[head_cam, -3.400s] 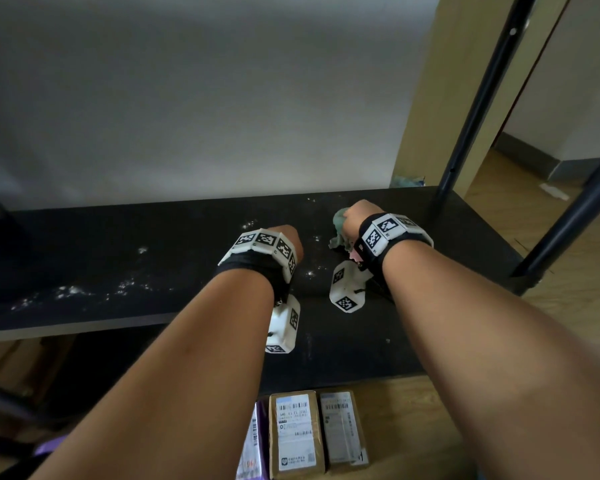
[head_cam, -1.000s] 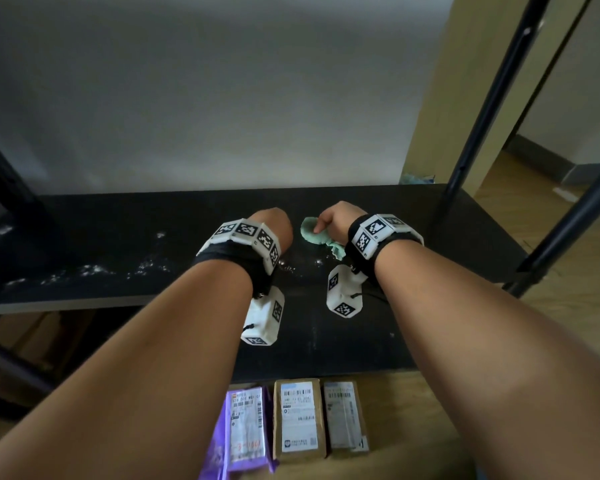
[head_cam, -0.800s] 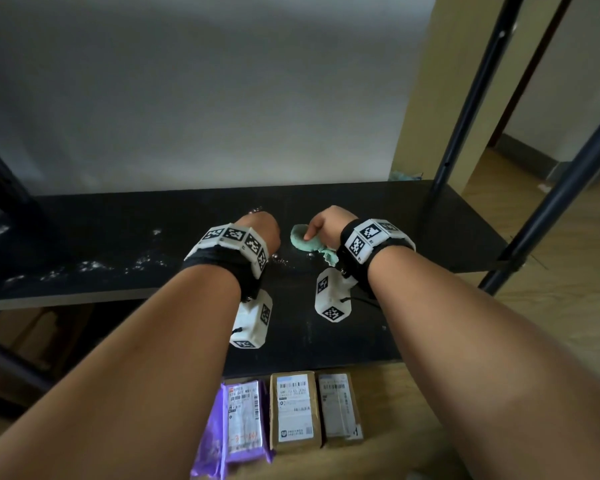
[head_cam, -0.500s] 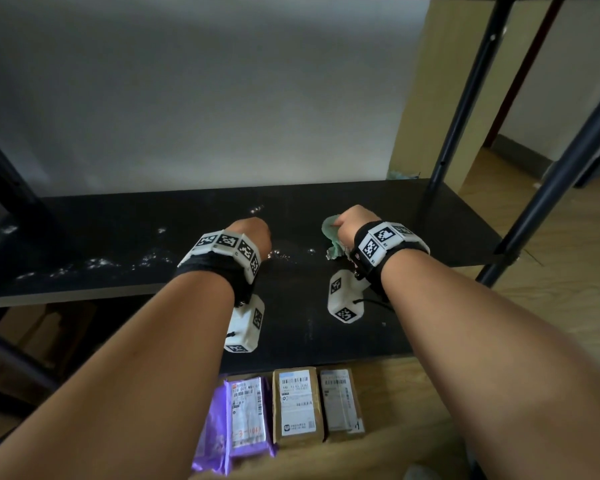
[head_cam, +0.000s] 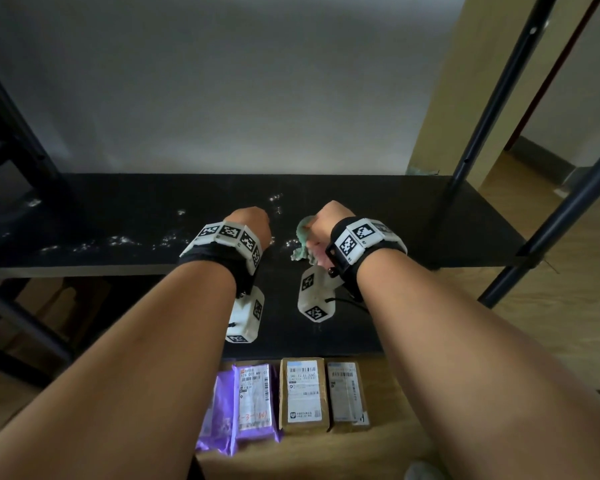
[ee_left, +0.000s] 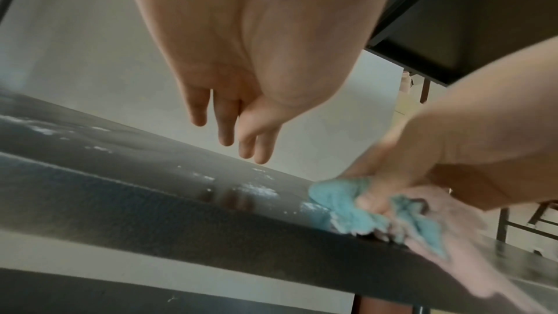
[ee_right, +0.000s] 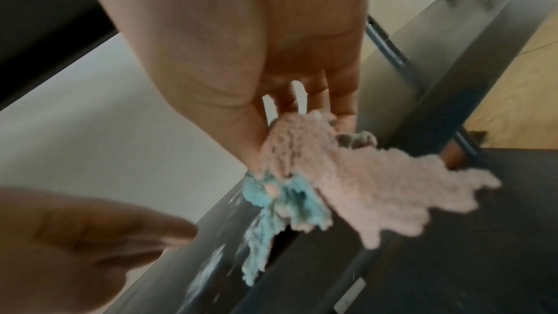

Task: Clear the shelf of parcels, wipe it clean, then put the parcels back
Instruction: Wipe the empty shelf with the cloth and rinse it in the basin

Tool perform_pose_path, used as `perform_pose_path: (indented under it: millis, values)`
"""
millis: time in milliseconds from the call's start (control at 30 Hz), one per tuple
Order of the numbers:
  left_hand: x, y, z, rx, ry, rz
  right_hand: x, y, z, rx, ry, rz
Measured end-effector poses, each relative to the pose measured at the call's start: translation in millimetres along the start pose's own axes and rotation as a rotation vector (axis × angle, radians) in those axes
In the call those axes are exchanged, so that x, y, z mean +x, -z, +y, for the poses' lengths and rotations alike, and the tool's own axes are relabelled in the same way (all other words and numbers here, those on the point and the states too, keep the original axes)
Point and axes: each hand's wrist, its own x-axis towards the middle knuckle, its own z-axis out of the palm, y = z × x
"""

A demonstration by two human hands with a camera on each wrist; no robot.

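The black shelf (head_cam: 395, 216) carries no parcels and has white dust (head_cam: 118, 240) scattered over its left and middle. My right hand (head_cam: 323, 220) grips a crumpled green-and-pink cloth (head_cam: 301, 239) and presses it onto the shelf's middle. In the right wrist view the cloth (ee_right: 347, 176) is pinched under the thumb and fingers and hangs over the shelf's front edge. My left hand (head_cam: 252, 221) hovers just left of it, and its fingers (ee_left: 226, 133) hang straight and hold nothing. A purple parcel (head_cam: 253, 400) and two brown parcels (head_cam: 303, 393) (head_cam: 347, 393) lie on the floor below.
Dark metal uprights (head_cam: 492, 98) stand at the shelf's right end, and another frame post (head_cam: 11, 123) at the left. A pale wall closes the back. Wooden floor (head_cam: 551, 306) lies to the right. Cardboard (head_cam: 49, 306) sits under the shelf at left.
My right hand has rubbed the cloth left and right over the middle of the shelf. The left hand has stayed beside it, holding nothing.
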Motion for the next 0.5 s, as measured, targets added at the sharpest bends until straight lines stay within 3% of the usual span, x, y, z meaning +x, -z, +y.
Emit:
perform_pose_path:
  millis: [167,367,500]
  values:
    - [-14,3,-3,0.001,0.02,0.027,-17,-11,-18,-0.061,0.083,0.052]
    - [-31,6,-5,0.007,0.065,0.027,-15,9,-8,-0.022,0.072,0.084]
    - [-33,3,-8,0.014,0.07,0.032,-9,24,11,-0.14,0.021,0.121]
